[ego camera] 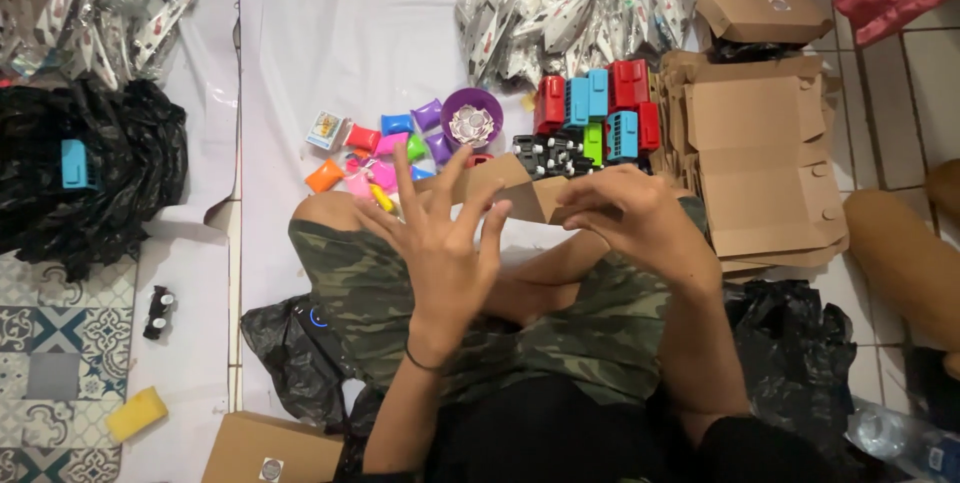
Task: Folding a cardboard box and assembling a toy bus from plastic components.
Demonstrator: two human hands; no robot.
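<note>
- Cardboard box blank (pixel 520 193), brown and partly folded, is held above the person's lap, between the two hands and in front of the knees.
- Left hand (pixel 440 243) is raised with its fingers (pixel 408 178) spread wide and pointing away from the body; the palm side presses against the near left part of the cardboard, and the fingers stand up across its face rather than closing around it.
- Right hand (pixel 640 213) is curled over the right end of the cardboard, fingers bent down and gripping its edge.
- Camouflage shorts (pixel 380 293) cover the crossed legs directly under the hands.
- Just beyond the cardboard, on the white sheet (pixel 330 53) over the floor, lies a heap of small coloured plastic pieces (pixel 385 148) in pink, orange, blue, purple and green, beside a purple bowl (pixel 472 115).
- Red, blue and green toy trucks (pixel 600 108) stand in a cluster to the right of the bowl, with black wheel parts (pixel 545 155) in front of them.
- Flat cardboard blanks (pixel 765 163) are stacked at the right of the trucks, near the right hand.
- Clear packets (pixel 560 3) are piled at the far edge.
- Black plastic bag (pixel 90 173) lies well apart on the left, and a yellow sponge (pixel 137 413) near the bottom left.
</note>
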